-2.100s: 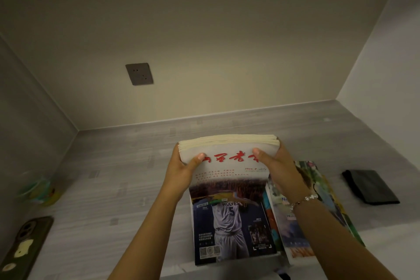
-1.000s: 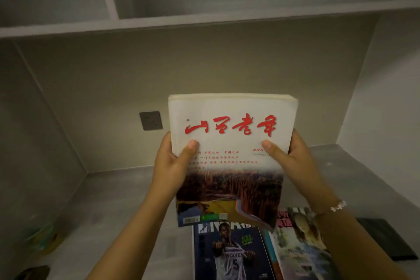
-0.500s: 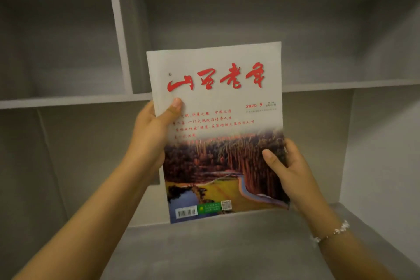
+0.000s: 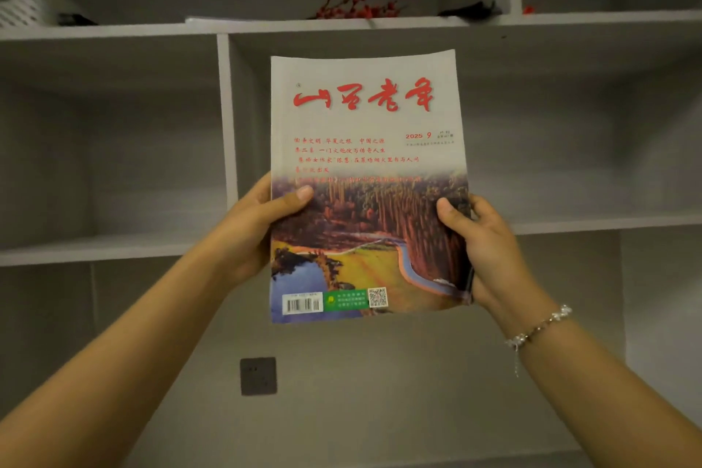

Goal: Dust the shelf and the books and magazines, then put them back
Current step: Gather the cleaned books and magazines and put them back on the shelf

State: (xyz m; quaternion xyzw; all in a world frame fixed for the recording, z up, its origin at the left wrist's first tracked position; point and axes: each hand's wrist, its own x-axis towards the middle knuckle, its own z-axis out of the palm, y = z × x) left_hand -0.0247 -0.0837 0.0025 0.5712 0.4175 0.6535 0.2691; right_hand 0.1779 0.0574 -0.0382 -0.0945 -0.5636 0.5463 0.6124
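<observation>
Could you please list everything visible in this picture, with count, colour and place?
magazine: one, pale cover with red title and a landscape photo, held upright in front of the shelving
shelving unit: one, grey, fills the background
berry sprig: one, red, top shelf centre
basket: one, white and perforated, top shelf left
dark object: one, black, top shelf right of centre, unclear what
wall socket: one, dark grey, on the wall below the shelves
bracelet: one, silvery, right wrist
left hand: grips the magazine's left edge
right hand: grips its right edge
</observation>
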